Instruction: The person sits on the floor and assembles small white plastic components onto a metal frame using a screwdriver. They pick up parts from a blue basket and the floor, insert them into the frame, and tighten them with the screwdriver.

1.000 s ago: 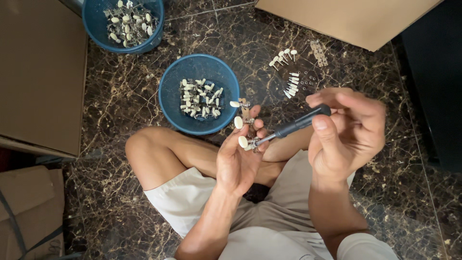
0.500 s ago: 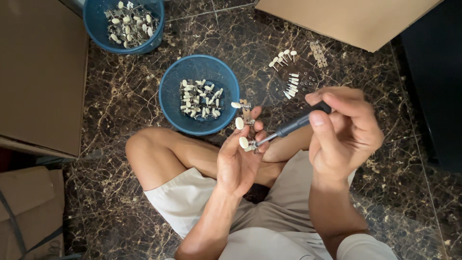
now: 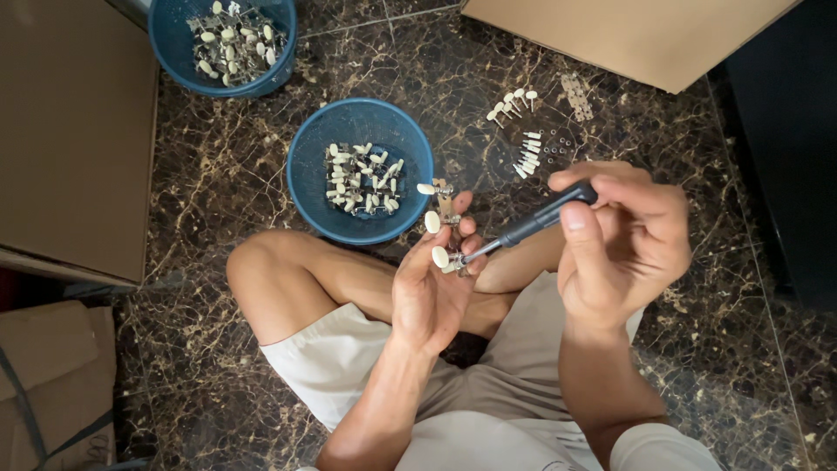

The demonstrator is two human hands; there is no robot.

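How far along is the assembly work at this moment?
Done, it seems: two blue bowls, the near bowl and the far bowl, hold many small white-knobbed metal parts. In hand: the left hand holds a strip with three white knobs, while the right hand drives a screwdriver into it. Left: loose white pegs lie on the floor.

light: soft, even — shadows: faint | focus: sharp | right edge — dim
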